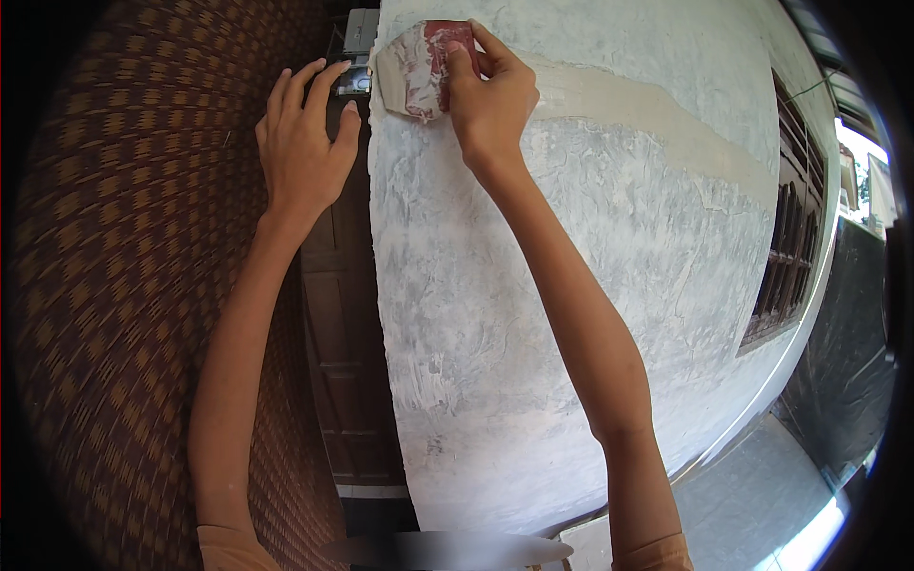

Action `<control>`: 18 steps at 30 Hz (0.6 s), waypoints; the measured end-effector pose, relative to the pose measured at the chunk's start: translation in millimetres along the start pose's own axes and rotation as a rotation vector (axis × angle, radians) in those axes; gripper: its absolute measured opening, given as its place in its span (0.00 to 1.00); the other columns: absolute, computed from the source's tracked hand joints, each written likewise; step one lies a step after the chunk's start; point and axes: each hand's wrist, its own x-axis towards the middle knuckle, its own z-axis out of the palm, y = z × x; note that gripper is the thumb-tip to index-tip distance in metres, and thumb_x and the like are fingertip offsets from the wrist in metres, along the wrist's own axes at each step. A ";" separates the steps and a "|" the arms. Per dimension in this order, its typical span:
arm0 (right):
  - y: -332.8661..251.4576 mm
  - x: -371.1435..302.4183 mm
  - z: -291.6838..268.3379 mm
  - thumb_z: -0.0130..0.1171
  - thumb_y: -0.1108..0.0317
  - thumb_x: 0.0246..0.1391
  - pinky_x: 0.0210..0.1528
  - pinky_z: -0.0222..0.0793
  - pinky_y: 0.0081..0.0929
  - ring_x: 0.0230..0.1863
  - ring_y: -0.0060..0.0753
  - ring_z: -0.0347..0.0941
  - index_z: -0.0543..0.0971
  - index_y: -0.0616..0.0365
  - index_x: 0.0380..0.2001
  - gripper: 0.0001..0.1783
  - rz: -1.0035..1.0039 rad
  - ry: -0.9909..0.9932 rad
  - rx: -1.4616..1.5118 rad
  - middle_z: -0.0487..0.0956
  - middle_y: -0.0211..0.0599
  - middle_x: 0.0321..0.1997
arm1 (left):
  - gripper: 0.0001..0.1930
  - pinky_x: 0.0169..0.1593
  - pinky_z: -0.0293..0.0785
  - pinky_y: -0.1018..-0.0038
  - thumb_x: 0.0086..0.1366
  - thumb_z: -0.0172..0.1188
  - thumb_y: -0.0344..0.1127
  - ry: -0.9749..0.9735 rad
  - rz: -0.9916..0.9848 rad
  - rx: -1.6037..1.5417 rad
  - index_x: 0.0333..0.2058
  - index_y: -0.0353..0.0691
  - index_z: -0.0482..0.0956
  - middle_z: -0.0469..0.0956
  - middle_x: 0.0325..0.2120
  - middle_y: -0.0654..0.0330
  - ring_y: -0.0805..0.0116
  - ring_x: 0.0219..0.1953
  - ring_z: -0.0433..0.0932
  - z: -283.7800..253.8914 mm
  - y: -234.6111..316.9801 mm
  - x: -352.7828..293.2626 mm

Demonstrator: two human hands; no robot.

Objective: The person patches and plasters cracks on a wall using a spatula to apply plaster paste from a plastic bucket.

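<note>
My right hand (497,100) grips a flat red putty spreader (451,40) smeared with whitish putty, its thumb pressed on the face. The spreader lies against the upper left of the grey-white wall (514,314), close to the wall's corner edge. A beige band of smooth putty (609,103) runs across the wall to the right of this hand. My left hand (307,133) is raised with fingers apart and nothing in it. Its fingertips are near the wall corner, in front of a small box with a clear cover (355,78); whether they touch anything I cannot tell.
A brown woven mat wall (143,238) rises close on the left. Behind the corner stands a dark panelled door (347,381). At right are a wooden-framed window (788,219), a black sheet (838,324) and a grey floor (762,485). A blurred pale shape (457,550) crosses the bottom.
</note>
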 end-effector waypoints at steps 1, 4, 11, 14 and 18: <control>1.6 0.3 7.5 0.65 0.64 0.57 0.45 0.74 0.27 0.36 0.27 0.79 0.79 0.64 0.55 0.24 0.009 -0.022 -0.030 0.86 0.48 0.37 | 0.23 0.66 0.55 0.46 0.68 0.56 0.42 -0.006 -0.014 0.004 0.61 0.54 0.71 0.67 0.64 0.60 0.49 0.69 0.59 -1.2 -1.9 -1.7; 10.5 18.2 -17.9 0.60 0.70 0.56 0.49 0.74 0.33 0.40 0.42 0.83 0.79 0.71 0.52 0.21 0.090 0.097 -0.035 0.84 0.57 0.37 | 0.23 0.66 0.55 0.46 0.68 0.56 0.42 -0.017 0.017 0.012 0.61 0.54 0.71 0.67 0.64 0.61 0.49 0.69 0.58 -7.9 -7.5 -7.2; 14.5 33.1 -54.3 0.59 0.72 0.59 0.39 0.77 0.27 0.32 0.31 0.82 0.78 0.71 0.53 0.20 0.099 0.200 0.154 0.85 0.50 0.35 | 0.22 0.66 0.56 0.46 0.68 0.55 0.43 -0.028 -0.031 0.010 0.61 0.54 0.71 0.67 0.64 0.61 0.49 0.69 0.58 -2.6 -14.1 -6.2; -1.8 6.5 -5.0 0.62 0.68 0.57 0.43 0.75 0.28 0.36 0.33 0.81 0.79 0.68 0.53 0.22 0.036 0.000 0.003 0.85 0.50 0.37 | 0.23 0.65 0.57 0.49 0.66 0.56 0.41 0.001 -0.025 -0.007 0.60 0.53 0.73 0.68 0.62 0.60 0.49 0.68 0.60 -7.8 -13.1 -6.1; 27.3 17.3 -35.6 0.60 0.69 0.57 0.49 0.75 0.32 0.41 0.39 0.83 0.78 0.71 0.52 0.22 0.088 0.095 -0.019 0.84 0.56 0.39 | 0.23 0.65 0.57 0.48 0.66 0.56 0.41 -0.055 0.028 0.007 0.60 0.53 0.73 0.68 0.62 0.60 0.49 0.68 0.60 -1.0 -1.4 -8.1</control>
